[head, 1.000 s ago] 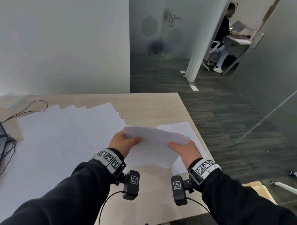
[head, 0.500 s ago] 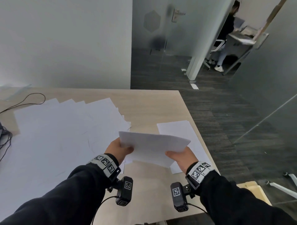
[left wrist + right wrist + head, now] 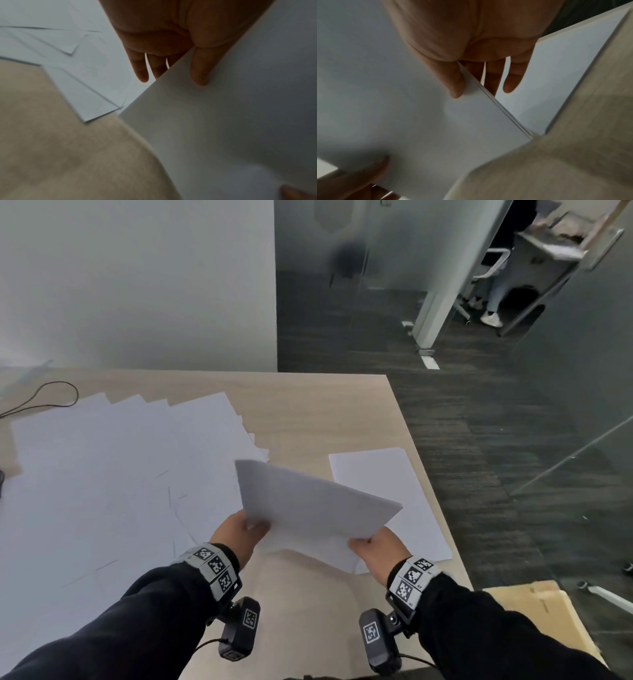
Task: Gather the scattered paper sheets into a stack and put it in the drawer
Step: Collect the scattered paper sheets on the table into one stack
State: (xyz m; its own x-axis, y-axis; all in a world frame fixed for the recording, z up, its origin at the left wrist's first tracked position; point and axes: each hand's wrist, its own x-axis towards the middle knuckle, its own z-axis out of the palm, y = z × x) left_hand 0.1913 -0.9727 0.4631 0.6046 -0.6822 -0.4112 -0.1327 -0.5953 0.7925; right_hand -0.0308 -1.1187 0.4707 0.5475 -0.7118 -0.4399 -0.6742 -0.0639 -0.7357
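Note:
I hold a thin stack of white sheets (image 3: pixel 315 505) tilted above the near right part of the wooden table (image 3: pixel 308 405). My left hand (image 3: pixel 239 529) pinches its left edge, thumb on the near face (image 3: pixel 200 75), fingers behind. My right hand (image 3: pixel 376 546) pinches its lower right edge, thumb on the near face (image 3: pixel 457 86). Several sheet edges show in the right wrist view at the stack (image 3: pixel 505 115). Many loose sheets (image 3: pixel 113 474) lie spread over the left of the table. One more sheet (image 3: pixel 383 491) lies flat near the right edge. No drawer is in view.
A black cable (image 3: pixel 44 398) loops at the table's far left. A wooden board or box (image 3: pixel 548 611) sits low beside the table's right edge. Dark carpet (image 3: pixel 479 440), glass partitions and a seated person (image 3: pixel 496 302) lie beyond.
The held stack has tipped, its left corner now higher and its right side lower. Both hands kept their grip and stayed near the same spot.

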